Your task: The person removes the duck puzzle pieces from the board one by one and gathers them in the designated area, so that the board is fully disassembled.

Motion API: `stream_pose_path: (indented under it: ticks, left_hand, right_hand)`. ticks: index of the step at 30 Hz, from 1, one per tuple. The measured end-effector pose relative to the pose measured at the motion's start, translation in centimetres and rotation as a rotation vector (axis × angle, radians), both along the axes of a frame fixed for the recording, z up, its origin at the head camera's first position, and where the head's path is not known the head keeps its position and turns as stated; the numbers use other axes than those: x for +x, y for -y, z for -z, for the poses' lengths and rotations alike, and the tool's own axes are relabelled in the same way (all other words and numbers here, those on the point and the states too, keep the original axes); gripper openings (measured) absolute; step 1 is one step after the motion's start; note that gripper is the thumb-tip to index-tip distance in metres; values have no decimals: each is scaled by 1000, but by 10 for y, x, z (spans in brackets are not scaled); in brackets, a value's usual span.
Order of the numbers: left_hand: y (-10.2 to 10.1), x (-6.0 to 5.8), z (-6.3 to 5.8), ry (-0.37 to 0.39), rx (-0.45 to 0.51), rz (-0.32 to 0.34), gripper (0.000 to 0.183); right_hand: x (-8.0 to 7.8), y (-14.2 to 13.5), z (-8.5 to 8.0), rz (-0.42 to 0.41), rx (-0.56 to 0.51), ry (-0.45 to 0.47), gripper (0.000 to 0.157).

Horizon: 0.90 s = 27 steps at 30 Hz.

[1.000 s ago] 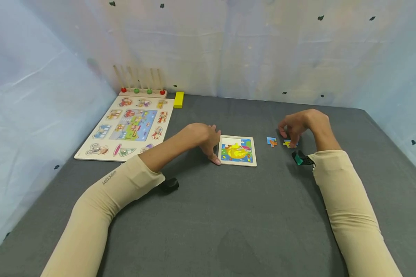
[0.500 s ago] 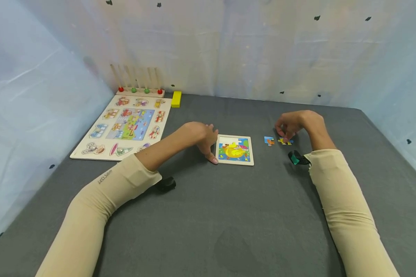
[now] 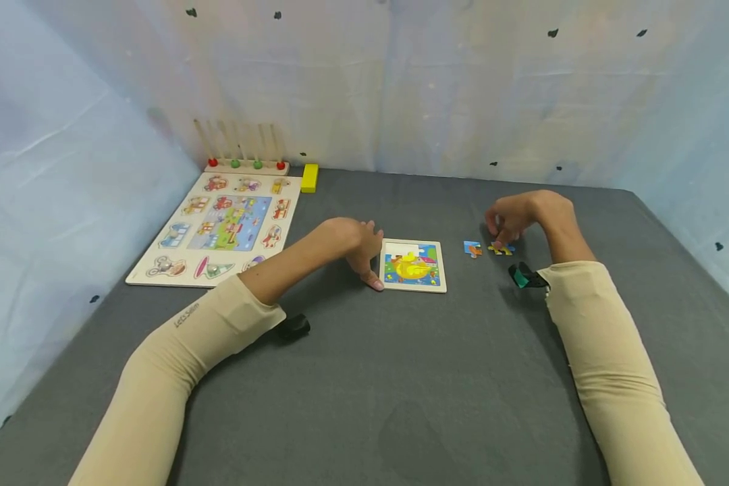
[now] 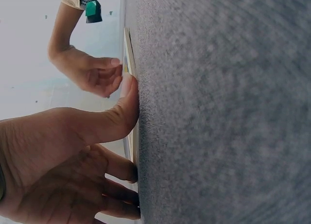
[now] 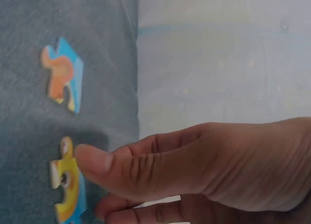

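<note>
A small wooden puzzle board (image 3: 413, 289) with a yellow bird picture lies flat on the grey table, a pale gap at its upper left. My left hand (image 3: 364, 253) rests at its left side, thumb against the near left corner and fingers spread along the left edge. To the right, my right hand (image 3: 513, 216) pinches a yellow and blue jigsaw piece (image 5: 73, 185) between thumb and fingers, low at the table; the fingertips behind it are partly hidden. Left of that lies a loose blue and orange jigsaw piece (image 3: 472, 249).
A large picture puzzle board (image 3: 182, 250) lies at the far left. Behind it stands a wooden peg rack (image 3: 249, 167) with red and green beads, and a yellow block (image 3: 310, 178) is beside it. A pale sheet (image 3: 437, 88) hangs along the back.
My right thumb and fingers have come down onto the yellow jigsaw piece, which has shifted slightly left toward the other loose piece. My left hand stays at the board.
</note>
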<state>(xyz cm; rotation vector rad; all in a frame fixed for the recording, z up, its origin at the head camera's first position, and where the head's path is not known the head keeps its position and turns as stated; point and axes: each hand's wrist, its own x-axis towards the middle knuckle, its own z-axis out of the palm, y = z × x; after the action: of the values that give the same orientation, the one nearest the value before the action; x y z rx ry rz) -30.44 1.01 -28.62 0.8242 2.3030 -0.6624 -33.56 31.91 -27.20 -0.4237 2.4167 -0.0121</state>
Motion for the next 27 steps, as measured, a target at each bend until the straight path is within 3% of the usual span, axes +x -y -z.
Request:
stream_pose_path:
  ticks: [5, 9, 19, 27]
  left_hand:
    - [-2, -1, -1, 13, -13, -5, 123]
    - [-3, -1, -1, 18, -17, -3, 123]
    - [-2, -1, 1, 13, -17, -4, 124]
    - [-4, -2, 1, 12, -54, -20, 123]
  right_hand:
    - [4, 8, -7, 1, 0, -63, 44]
    - [6, 18, -10, -51, -62, -66, 48]
    - [6, 53, -4, -221, -206, -55, 40]
    - [0, 81, 11, -329, -287, -18, 39]
